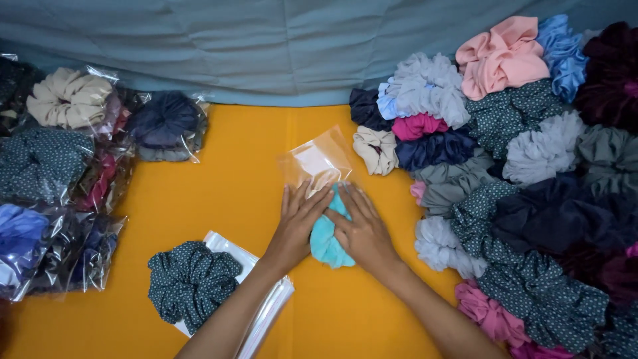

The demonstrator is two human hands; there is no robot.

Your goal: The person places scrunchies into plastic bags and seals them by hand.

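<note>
A turquoise scrunchie lies on the orange tabletop, partly inside a small clear plastic bag. My left hand lies flat on the scrunchie's left side, fingers spread toward the bag's mouth. My right hand presses flat on its right side. Both palms face down; neither hand grips anything.
A stack of clear bags with a dark dotted scrunchie on it lies near my left forearm. Bagged scrunchies are piled at the left. A big heap of loose scrunchies fills the right. Grey-blue cloth runs along the back.
</note>
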